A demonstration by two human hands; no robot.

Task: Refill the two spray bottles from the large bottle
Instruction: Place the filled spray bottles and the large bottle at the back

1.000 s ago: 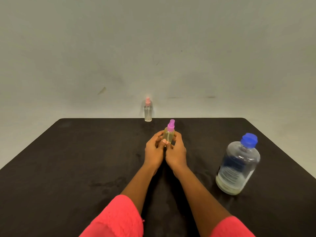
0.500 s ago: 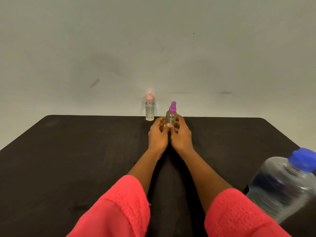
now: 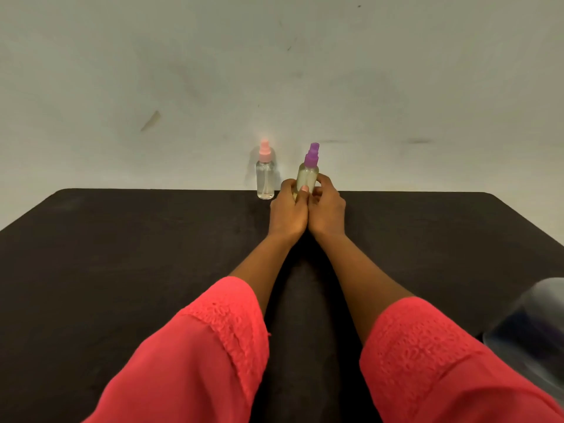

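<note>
A small spray bottle with a purple top stands upright near the table's far edge, holding yellowish liquid. My left hand and my right hand are both wrapped around its lower body, thumbs in front. Just to its left stands a clear spray bottle with a pink top, untouched, close to the far edge. The large clear bottle shows only as a blurred part at the right edge of the view; its blue cap is out of sight.
The black table runs up to a pale wall right behind the two small bottles. My red sleeves fill the lower part of the view.
Both hands have carried the purple-topped bottle farther away, up beside the pink-topped bottle at the far edge. The large bottle has slid toward the right edge of the view.
</note>
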